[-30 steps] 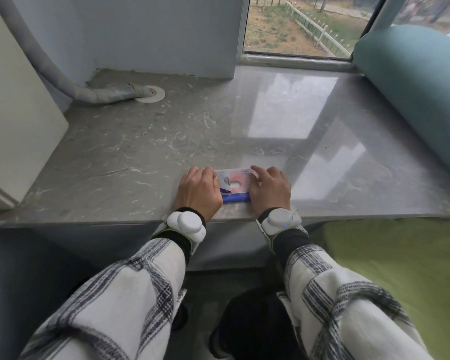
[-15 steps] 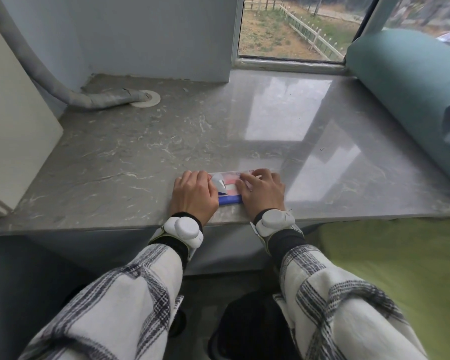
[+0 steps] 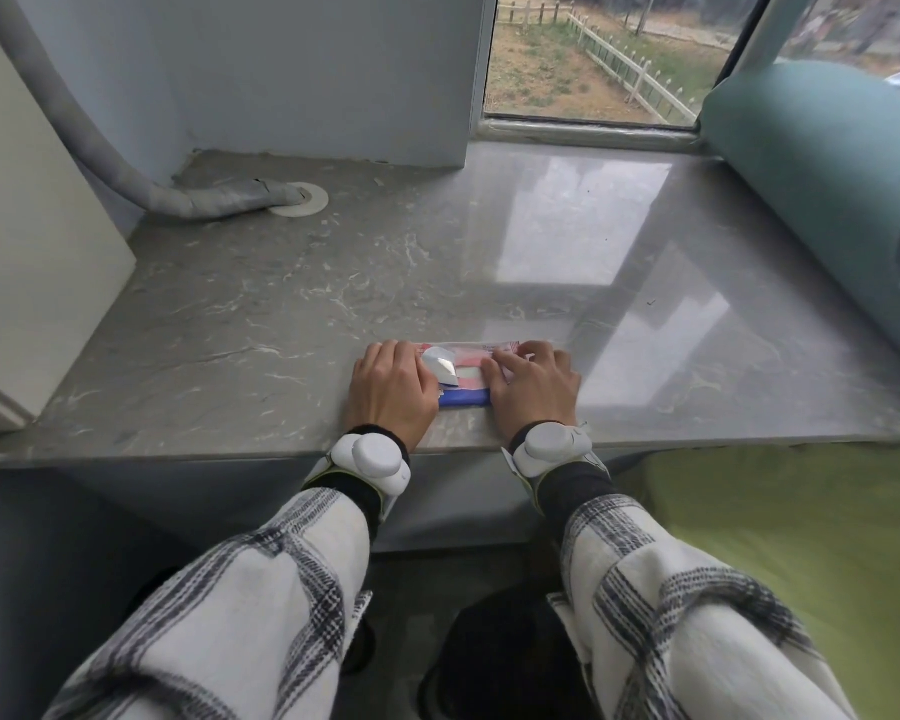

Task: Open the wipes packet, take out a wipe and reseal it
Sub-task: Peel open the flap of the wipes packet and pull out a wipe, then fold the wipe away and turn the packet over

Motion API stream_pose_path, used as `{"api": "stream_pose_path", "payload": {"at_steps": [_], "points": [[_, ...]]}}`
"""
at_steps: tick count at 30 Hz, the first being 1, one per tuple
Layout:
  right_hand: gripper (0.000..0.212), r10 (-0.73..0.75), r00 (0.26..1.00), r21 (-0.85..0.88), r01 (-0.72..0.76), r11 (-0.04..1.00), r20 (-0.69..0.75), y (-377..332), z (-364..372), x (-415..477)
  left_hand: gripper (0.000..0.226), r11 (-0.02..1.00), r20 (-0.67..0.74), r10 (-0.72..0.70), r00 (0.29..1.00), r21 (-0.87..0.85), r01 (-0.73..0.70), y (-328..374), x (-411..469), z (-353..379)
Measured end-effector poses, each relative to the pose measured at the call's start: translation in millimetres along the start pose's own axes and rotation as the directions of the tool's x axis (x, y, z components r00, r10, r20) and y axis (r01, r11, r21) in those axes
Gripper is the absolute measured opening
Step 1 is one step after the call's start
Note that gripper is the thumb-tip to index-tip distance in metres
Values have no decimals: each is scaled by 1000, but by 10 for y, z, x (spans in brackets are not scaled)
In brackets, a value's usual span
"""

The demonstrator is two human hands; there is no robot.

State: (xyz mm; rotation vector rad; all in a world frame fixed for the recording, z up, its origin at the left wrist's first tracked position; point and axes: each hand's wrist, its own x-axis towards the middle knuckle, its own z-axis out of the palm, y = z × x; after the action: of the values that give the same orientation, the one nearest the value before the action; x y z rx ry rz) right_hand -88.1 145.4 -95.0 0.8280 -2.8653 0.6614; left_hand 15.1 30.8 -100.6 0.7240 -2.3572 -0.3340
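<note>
A flat pink, white and blue wipes packet (image 3: 466, 396) lies near the front edge of the grey marble sill (image 3: 333, 304). My left hand (image 3: 391, 392) rests on the packet's left end and holds it down. The silvery seal flap (image 3: 440, 368) is peeled up and folded over to the left, beside my left thumb. My right hand (image 3: 533, 388) covers the packet's right end, its fingertips pressed on the top by the opening. No wipe is visible outside the packet.
A grey pipe (image 3: 178, 194) runs onto the sill at the back left. A teal bolster (image 3: 822, 200) lies along the right side. A white cabinet (image 3: 32, 262) stands at the left, a green bed cover (image 3: 801, 537) below right. A window (image 3: 593, 59) is behind.
The seal flap, flat a second ago, has been peeled up and folded toward the left. My right fingers have shifted left onto the packet's top. My left hand has stayed put.
</note>
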Motion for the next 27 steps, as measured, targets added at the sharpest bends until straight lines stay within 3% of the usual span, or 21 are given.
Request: {"api": "stream_pose_path", "payload": {"at_steps": [7,17,27], "points": [[32,-3,1000,-22,4,1000,4,2,5,2,7,997,2,-65,998,-48,65,5,8,-23],[31,-6,1000,-25,6,1000,12,-7,3,12,7,990,-21,-109,994,-95,106,12,18,-67],[31,0,1000,-22,0,1000,22,-4,6,23,8,956,50,-232,971,-170,237,-26,45,-50]]}}
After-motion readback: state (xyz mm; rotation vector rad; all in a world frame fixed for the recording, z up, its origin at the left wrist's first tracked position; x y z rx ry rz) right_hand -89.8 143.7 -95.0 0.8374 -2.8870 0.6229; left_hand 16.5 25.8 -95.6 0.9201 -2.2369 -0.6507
